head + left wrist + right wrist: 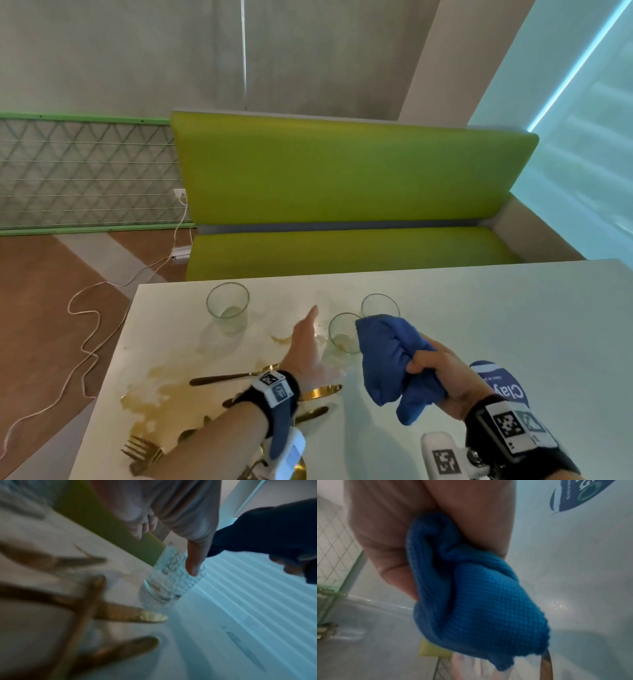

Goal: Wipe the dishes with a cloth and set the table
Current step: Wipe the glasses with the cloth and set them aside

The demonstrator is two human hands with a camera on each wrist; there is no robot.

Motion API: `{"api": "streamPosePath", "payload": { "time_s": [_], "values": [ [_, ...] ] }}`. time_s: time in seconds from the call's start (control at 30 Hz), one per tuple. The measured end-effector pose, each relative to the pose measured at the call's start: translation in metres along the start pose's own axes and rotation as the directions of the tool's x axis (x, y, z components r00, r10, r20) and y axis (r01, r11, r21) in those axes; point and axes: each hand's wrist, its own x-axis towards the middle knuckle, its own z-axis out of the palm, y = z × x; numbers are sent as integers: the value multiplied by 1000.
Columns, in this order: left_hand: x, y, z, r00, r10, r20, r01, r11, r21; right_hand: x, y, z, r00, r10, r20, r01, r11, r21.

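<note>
Three clear glasses stand on the white table (479, 308): one at the left (227, 306), one in the middle (343, 334), one behind it (380, 304). My left hand (308, 339) stretches forward with straight fingers, just left of the middle glass. In the left wrist view its thumb (194, 562) lies over a textured glass (169, 578); whether it touches is unclear. My right hand (442, 373) grips a bunched blue cloth (390, 359) above the table, right of the middle glass. The cloth (481, 595) fills the right wrist view.
Gold cutlery lies near me: a spoon (233, 377), a knife (320, 392), a fork (140, 452). A yellowish spill (147, 401) spreads over the table's left part. A blue sticker (503, 385) is by my right wrist. A green bench (342, 192) stands beyond the table.
</note>
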Motion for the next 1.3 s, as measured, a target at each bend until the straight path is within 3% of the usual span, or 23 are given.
{"api": "streamPosePath", "payload": {
  "time_s": [0.07, 0.2, 0.33, 0.43, 0.5, 0.57, 0.6, 0.67, 0.73, 0.8, 0.83, 0.9, 1.03, 1.07, 1.1, 1.17, 1.2, 1.23, 1.27, 1.3],
  "values": [
    [8, 4, 22, 997, -75, 26, 77, 993, -87, -4, -1, -9, 1000, 3, -9, -2, 995, 98],
    [25, 5, 41, 986, -168, 10, 168, 976, -136, -21, -6, -18, 1000, 5, -8, -4, 991, 135],
    [31, -2, 41, 984, -166, -69, 157, 981, -113, -35, -11, -22, 981, -7, -195, 41, 985, 168],
    [24, -3, 31, 998, -53, -42, 53, 999, -9, -42, -10, -24, 966, -51, -252, 48, 999, -20],
    [15, 3, 19, 996, 90, -25, -88, 994, 71, -46, -11, -17, 974, -115, -196, 86, 985, -149],
    [6, 10, 5, 961, 270, -59, -263, 958, 111, -45, -8, -7, 963, -233, -135, 176, 924, -339],
    [1, 14, -2, 931, 354, -87, -343, 931, 121, -45, -7, 1, 939, -330, -99, 248, 847, -470],
    [-9, 25, -14, 892, 442, -98, -433, 896, 101, -45, -1, 22, 837, -546, 41, 403, 564, -721],
    [-19, 45, -26, 908, 416, -47, -415, 909, 29, -49, 2, 46, 771, -577, 270, 473, 235, -849],
    [-30, 63, -37, 900, 435, 24, -435, 900, 29, -51, 5, 66, 735, -523, 431, 437, -121, -891],
    [-34, 70, -42, 878, 476, 48, -478, 877, 45, -52, 4, 72, 772, -450, 449, 400, -205, -893],
    [-41, 80, -51, 818, 560, 132, -574, 808, 132, -51, -1, 75, 848, -277, 451, 376, -286, -881],
    [-46, 86, -59, 691, 672, 267, -720, 605, 341, -48, -7, 81, 933, -6, 361, 333, -368, -868],
    [-47, 87, -59, 677, 681, 281, -730, 568, 381, -45, -8, 82, 929, 26, 370, 355, -349, -867],
    [-48, 88, -59, 662, 694, 283, -738, 536, 410, -43, -9, 82, 922, 28, 385, 382, -222, -897],
    [-51, 87, -60, 636, 730, 251, -749, 506, 428, -43, -13, 86, 943, -59, 326, 329, 280, -902],
    [-51, 86, -61, 622, 751, 222, -754, 496, 431, -46, -15, 87, 948, -123, 292, 314, 487, -815],
    [-52, 84, -64, 623, 755, 207, -751, 501, 431, -47, -15, 85, 945, -162, 286, 327, 534, -779],
    [-52, 83, -66, 636, 742, 213, -742, 511, 434, -44, -12, 81, 929, -179, 325, 370, 507, -778],
    [-53, 84, -70, 672, 697, 248, -719, 536, 442, -41, -12, 81, 914, -153, 376, 405, 394, -825]
  ]
}}
